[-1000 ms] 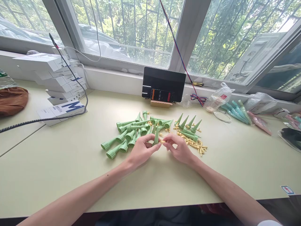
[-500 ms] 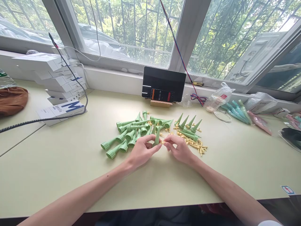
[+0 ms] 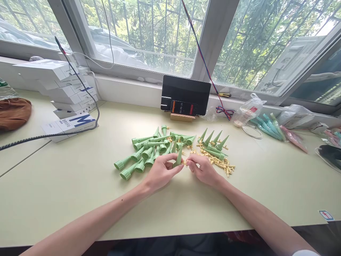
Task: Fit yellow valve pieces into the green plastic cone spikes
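My left hand (image 3: 163, 171) is closed around a green plastic watering spike (image 3: 178, 156), its pointed end up. A small yellow plastic valve (image 3: 185, 162) sticks out from the spike's right side, low down. My right hand (image 3: 204, 169) is closed in a pinch, its fingertips at the outer end of that valve. To the left lies a heap of green spikes (image 3: 147, 153), their wide ends mostly facing me. Beyond my right hand several spikes (image 3: 221, 143) stand point up beside a pile of small yellow valves (image 3: 223, 165).
A black tablet (image 3: 185, 93) leans by the window with a phone (image 3: 183, 107) showing a timer before it. Stacked white boxes (image 3: 69, 93) and a black cable (image 3: 64, 133) are at left. Plastic bags (image 3: 249, 111) lie along the right sill. A brown cloth (image 3: 15, 114) is far left.
My right hand has shifted slightly right, and more of the yellow valve shows between the hands. The left hand keeps hold of the spike, almost unmoved.
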Action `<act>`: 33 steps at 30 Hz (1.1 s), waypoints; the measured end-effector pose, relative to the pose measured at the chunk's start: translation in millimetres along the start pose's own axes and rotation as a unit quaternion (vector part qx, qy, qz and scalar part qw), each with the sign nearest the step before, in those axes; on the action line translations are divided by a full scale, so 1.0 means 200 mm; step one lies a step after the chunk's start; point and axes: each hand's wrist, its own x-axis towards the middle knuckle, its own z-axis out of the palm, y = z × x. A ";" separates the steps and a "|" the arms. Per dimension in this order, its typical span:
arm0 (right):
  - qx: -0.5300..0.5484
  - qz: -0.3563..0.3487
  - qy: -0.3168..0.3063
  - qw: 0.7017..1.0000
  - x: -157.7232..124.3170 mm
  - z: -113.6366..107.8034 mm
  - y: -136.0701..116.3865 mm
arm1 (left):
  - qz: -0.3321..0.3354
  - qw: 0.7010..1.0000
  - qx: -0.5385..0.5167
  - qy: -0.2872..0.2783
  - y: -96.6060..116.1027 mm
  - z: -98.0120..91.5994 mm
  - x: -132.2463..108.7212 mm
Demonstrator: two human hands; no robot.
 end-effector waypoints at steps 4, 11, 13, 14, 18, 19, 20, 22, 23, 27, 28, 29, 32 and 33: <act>-0.004 -0.004 -0.006 1.000 0.00 0.00 0.00 | 0.007 1.000 0.007 0.000 0.00 0.00 0.00; -0.007 0.005 0.003 1.000 0.00 0.01 0.00 | 0.011 1.000 0.009 0.008 0.00 0.00 0.00; 0.006 0.011 0.010 1.000 0.00 0.01 0.00 | 0.008 1.000 0.006 0.017 0.00 0.00 0.00; 0.016 0.013 0.014 1.000 0.00 0.01 0.00 | 0.004 1.000 0.004 0.022 0.00 0.00 0.00; 0.044 0.005 0.028 0.999 0.00 0.01 -0.01 | -0.016 0.999 -0.015 0.033 -0.02 0.00 0.01; 0.045 0.002 0.030 0.999 0.00 0.01 -0.01 | -0.021 0.999 -0.021 0.034 -0.02 0.00 0.01; 0.045 0.000 0.029 0.999 0.00 0.01 -0.01 | -0.025 0.999 -0.025 0.033 -0.02 0.00 0.01; 0.043 0.000 0.026 0.999 0.00 0.01 -0.01 | -0.031 0.998 -0.032 0.033 -0.02 0.00 0.01; 0.042 0.001 0.024 0.999 0.00 0.00 -0.01 | -0.034 0.998 -0.034 0.031 -0.02 0.00 0.01; 0.036 0.003 0.016 0.999 0.00 0.00 -0.01 | -0.036 0.998 -0.037 0.022 -0.01 0.00 0.01; 0.034 0.001 0.016 0.999 0.00 0.00 -0.01 | -0.035 0.998 -0.038 0.020 -0.01 0.00 0.01; 0.033 -0.001 0.016 0.999 0.00 0.00 -0.01 | -0.034 0.998 -0.039 0.019 -0.01 0.00 0.01; 0.027 -0.009 0.015 0.999 0.00 0.00 0.00 | -0.032 0.998 -0.043 0.016 -0.01 -0.01 0.01; 0.026 -0.011 0.015 0.999 0.00 0.00 0.00 | -0.033 0.998 -0.043 0.014 -0.01 -0.01 0.01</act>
